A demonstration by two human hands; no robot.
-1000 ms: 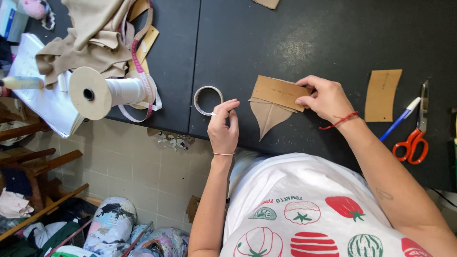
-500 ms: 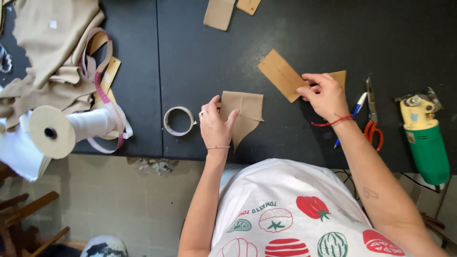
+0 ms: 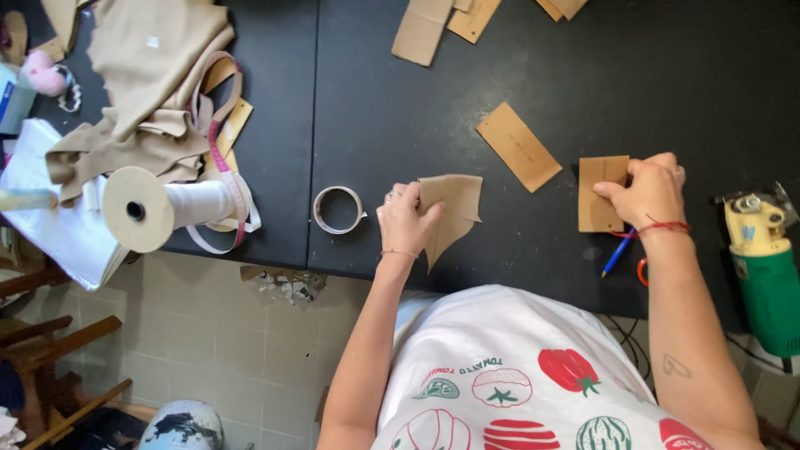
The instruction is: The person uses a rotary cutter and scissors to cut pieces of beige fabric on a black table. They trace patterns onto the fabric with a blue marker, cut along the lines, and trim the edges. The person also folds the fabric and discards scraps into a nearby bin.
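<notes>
Scissors [image 3: 642,271] mostly hidden under right wrist; green tool [image 3: 762,271] cut by right edge.

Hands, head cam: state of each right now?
Left hand: closed on the pointed brown fabric piece at the table edge.
Right hand: pinching the tan rectangular card on the black table.

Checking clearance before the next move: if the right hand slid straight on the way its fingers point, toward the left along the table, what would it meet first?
The right hand already touches the small tan cardboard rectangle. Past it, probably the slanted cardboard strip, though the line may pass just below it toward the tan fabric piece.
</notes>
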